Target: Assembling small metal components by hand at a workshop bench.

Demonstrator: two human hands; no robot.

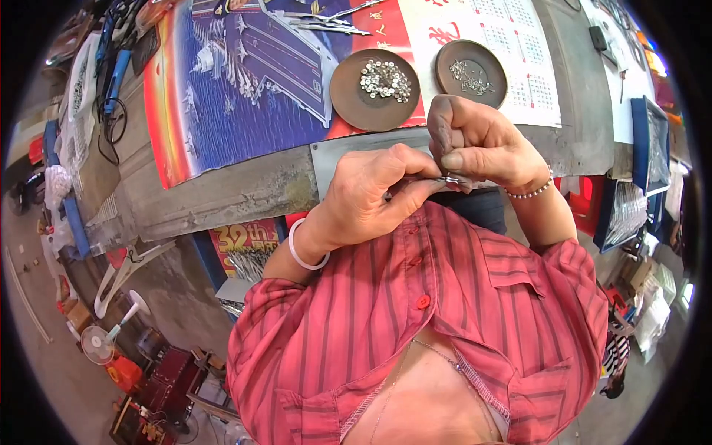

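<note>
Close in front of my chest, both hands meet at the table's near edge. My left hand (378, 185) is closed in a pinch on a small, shiny metal piece (449, 179), most of it hidden by the fingers. My right hand (486, 141), its fingers curled and darkly smudged, presses thumb and forefinger together right at that piece; whatever lies between them is too small to make out. Just beyond the hands stand two round brown dishes. The left dish (348, 98) holds many small shiny round pieces (386, 80), and the right dish (449, 61) holds thin metal pins (472, 76).
A printed poster sheet (259, 122) with a ship covers much of the table (237, 204). Long metal parts (326, 24) lie at its far side. Blue bins of metal parts stand at right (627, 211) and under the table at left (248, 261). A blue-handled corded tool (117, 74) lies far left.
</note>
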